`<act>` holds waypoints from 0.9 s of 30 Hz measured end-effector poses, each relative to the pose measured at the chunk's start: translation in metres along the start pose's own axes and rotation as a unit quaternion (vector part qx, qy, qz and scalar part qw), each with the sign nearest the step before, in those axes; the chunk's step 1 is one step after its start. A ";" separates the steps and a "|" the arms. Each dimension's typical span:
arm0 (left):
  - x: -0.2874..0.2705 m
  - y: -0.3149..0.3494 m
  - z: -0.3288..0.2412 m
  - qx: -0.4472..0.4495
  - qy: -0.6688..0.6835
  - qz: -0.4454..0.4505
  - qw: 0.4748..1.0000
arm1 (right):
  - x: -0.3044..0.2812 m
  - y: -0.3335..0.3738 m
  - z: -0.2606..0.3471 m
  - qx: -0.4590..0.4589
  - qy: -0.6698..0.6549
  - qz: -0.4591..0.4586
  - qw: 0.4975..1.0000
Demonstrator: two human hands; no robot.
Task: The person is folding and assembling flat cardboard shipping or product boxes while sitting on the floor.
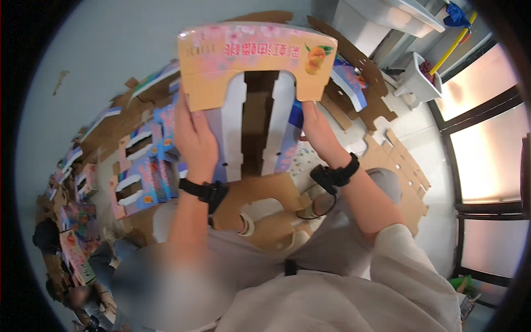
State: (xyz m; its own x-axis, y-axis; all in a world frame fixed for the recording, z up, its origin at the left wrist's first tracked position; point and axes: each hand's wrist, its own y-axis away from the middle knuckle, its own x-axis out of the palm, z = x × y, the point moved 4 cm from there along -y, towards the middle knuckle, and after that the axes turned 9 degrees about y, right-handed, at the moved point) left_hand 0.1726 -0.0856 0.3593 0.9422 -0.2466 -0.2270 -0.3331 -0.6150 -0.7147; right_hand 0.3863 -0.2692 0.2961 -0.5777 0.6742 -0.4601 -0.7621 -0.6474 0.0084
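The left hand [194, 135] grips the left edge of a flat box [257, 72], fingers curled around the card. The right hand [321, 133] holds the right edge the same way, fingers closed on it. Both hands are equally near the box, one on each side, so it sits right between them.

The box is held up in front of the chest, above the lap. Its long side runs left to right. The top part is orange and pink with a fruit picture. A big notch is cut out of the lower edge, and white and brown panels hang down below it.

Each wrist wears a black band [206, 191]. More flat boxes [138, 171] lie on the floor to the left. Brown card scraps [406, 182] lie to the right. A white bin [421, 83] stands far off.
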 end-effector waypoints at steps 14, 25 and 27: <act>-0.007 -0.009 -0.001 -0.045 -0.121 0.042 0.991 | -0.006 0.016 0.009 0.131 -0.049 0.123 0.983; -0.008 -0.020 -0.003 -0.034 -0.266 0.083 0.960 | 0.000 0.016 0.003 0.191 -0.112 0.217 0.951; -0.005 -0.020 0.002 -0.049 -0.271 0.100 0.956 | 0.000 0.015 0.005 0.155 -0.115 0.260 0.946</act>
State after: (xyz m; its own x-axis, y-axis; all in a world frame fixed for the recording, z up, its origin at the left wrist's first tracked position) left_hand 0.1747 -0.0706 0.3740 0.7313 0.0417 -0.6808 -0.4851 -0.6698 -0.5621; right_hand 0.3734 -0.2770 0.3010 -0.9196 0.3750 -0.1171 -0.3851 -0.8017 0.4571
